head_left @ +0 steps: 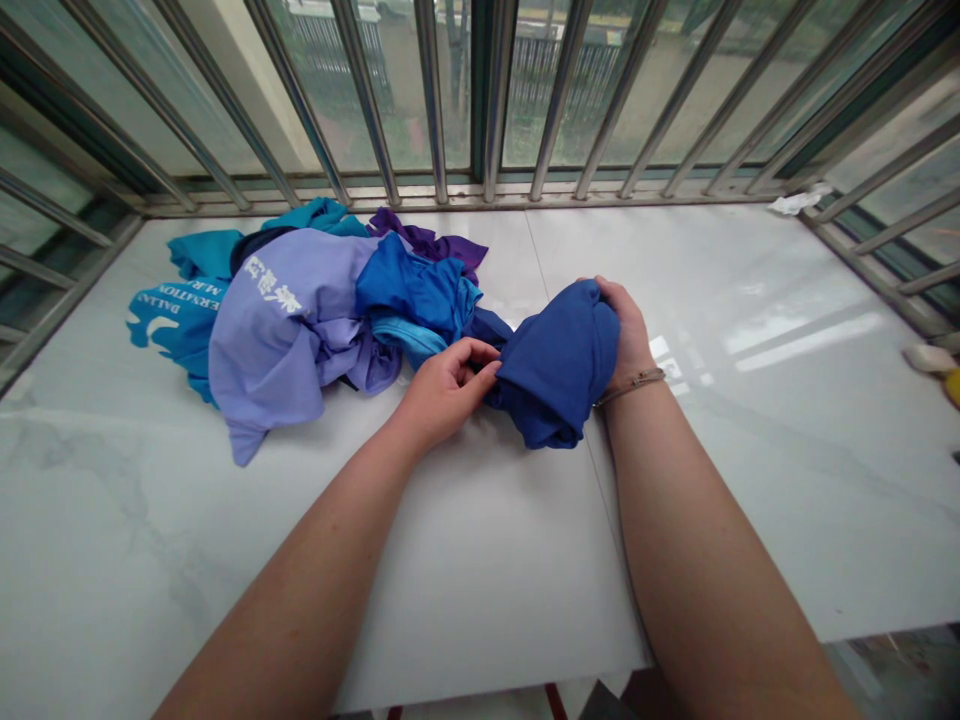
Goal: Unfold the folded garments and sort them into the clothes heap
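A dark blue garment [559,365] is bunched up on the white marble sill [465,560], between both of my hands. My left hand [444,388] pinches its left edge with curled fingers. My right hand [628,335] is wrapped round its right side, with a thin bracelet on that wrist. To the left lies a pile of clothes [300,310]: a lavender shirt with white lettering, a teal shirt with white print, a brighter blue piece and a purple one at the back.
Metal window bars [487,100] fence the sill at the back and on both sides. A crumpled white scrap [795,203] lies in the far right corner. Small pale and yellow objects [934,362] sit at the right edge.
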`<state>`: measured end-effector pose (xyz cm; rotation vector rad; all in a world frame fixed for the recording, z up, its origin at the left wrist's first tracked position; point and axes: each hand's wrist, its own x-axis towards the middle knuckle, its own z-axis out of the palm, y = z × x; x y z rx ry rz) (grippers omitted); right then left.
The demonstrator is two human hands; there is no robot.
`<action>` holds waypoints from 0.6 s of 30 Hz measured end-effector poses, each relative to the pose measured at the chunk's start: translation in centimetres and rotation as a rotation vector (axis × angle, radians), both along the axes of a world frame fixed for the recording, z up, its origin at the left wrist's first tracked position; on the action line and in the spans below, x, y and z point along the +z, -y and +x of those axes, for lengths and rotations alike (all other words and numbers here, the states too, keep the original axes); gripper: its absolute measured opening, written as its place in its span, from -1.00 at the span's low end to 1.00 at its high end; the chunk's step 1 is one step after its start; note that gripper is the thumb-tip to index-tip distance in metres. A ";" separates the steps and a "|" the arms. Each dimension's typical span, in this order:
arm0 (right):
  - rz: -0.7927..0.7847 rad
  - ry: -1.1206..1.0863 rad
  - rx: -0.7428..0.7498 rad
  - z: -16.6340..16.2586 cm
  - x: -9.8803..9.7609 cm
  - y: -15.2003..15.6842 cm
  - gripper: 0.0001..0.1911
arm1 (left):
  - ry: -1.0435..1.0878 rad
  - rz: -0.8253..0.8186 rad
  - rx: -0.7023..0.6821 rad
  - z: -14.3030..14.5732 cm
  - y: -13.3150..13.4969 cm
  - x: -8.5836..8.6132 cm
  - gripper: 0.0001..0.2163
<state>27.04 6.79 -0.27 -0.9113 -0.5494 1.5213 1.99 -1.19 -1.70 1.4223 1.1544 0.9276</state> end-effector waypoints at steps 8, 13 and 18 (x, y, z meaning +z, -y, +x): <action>-0.003 0.022 -0.006 -0.1 -0.1 0.0 -0.68 | -0.028 0.015 -0.007 0.0 0.1 0.2 -0.60; -0.015 0.024 0.023 -0.1 0.1 0.1 -0.65 | -0.033 0.027 -0.010 0.0 0.0 0.1 -0.62; -0.028 0.052 0.057 0.0 0.3 0.1 -0.63 | -0.050 0.031 -0.009 0.1 0.1 0.1 -0.63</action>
